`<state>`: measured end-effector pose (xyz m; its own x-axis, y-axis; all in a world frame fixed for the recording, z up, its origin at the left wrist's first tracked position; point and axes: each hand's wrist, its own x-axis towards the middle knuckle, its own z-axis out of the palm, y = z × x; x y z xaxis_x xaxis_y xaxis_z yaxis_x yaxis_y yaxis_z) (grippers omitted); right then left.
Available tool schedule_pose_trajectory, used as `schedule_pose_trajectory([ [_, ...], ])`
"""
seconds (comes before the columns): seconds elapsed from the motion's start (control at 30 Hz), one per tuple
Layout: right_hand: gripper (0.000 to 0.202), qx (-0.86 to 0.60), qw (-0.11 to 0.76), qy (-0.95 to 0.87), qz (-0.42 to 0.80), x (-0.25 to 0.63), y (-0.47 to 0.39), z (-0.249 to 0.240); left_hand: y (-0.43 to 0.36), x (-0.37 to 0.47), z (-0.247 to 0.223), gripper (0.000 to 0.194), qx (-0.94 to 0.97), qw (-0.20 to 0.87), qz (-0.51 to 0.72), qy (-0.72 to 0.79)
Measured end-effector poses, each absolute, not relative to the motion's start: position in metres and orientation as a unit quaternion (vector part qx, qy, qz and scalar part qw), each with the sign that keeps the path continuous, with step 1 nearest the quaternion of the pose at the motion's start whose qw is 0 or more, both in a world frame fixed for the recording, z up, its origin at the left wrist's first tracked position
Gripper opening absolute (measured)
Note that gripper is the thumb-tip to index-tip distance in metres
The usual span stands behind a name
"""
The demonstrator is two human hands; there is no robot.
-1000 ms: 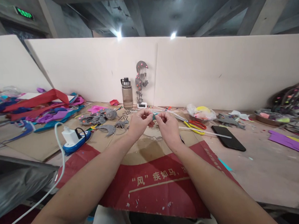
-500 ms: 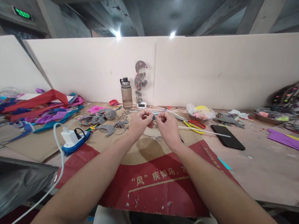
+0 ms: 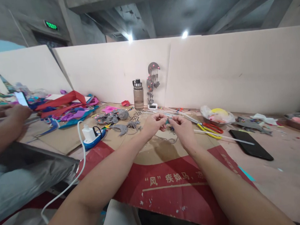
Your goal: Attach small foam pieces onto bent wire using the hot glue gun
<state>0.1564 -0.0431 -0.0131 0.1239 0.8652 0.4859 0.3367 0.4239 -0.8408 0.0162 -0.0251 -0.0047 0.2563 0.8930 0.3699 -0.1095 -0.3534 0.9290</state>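
Note:
My left hand [image 3: 154, 125] and my right hand [image 3: 183, 128] meet above the cardboard sheet [image 3: 166, 178], fingertips pinched close together. Between them shows a small teal piece [image 3: 167, 121]; its exact kind is too small to make out. Both hands are closed on it. Below the fingers a thin grey cord [image 3: 170, 140] lies in a loose loop on the cardboard. Left of my left hand are a grey crescent-shaped felt piece [image 3: 120, 129] and a ball of grey yarn [image 3: 123, 114]. Yellow-handled scissors [image 3: 208, 131] and red-handled scissors [image 3: 213, 127] lie right of my right hand.
A water bottle [image 3: 138, 96] and a hanging grey moon ornament [image 3: 153, 70] stand against the white partition [image 3: 100, 71]. A black phone [image 3: 251, 144] and a glue stick [image 3: 225, 137] lie right. The blue power strip [image 3: 95, 141] trails a white cable. A co-worker's hand [image 3: 16, 114] is left, near a lit phone.
The view has turned left, so everything sits further right and the co-worker's arm and lit phone show. My hands keep the same pinch on the small teal piece.

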Motion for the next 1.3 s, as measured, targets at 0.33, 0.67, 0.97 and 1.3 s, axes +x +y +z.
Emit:
schedule_pose_trajectory([
  [0.33, 0.029, -0.525, 0.558, -0.601, 0.227, 0.156, -0.047, -0.011, -0.019, 0.020, -0.014, 0.012, 0.598, 0.547, 0.490, 0.322],
  [0.67, 0.027, -0.529, 0.564, -0.587, 0.240, 0.164, -0.044, -0.011, -0.018, 0.022, -0.011, 0.016, 0.574, 0.599, 0.481, 0.284],
  [0.97, 0.028, -0.536, 0.590, -0.546, 0.260, 0.174, -0.042, -0.007, -0.025, 0.029, -0.016, 0.040, 0.549, 0.613, 0.479, 0.307],
  [1.3, 0.033, -0.532, 0.636, -0.497, 0.256, 0.179, -0.040, -0.006, -0.023, 0.029, -0.023, 0.031, 0.622, 0.516, 0.447, 0.382],
])
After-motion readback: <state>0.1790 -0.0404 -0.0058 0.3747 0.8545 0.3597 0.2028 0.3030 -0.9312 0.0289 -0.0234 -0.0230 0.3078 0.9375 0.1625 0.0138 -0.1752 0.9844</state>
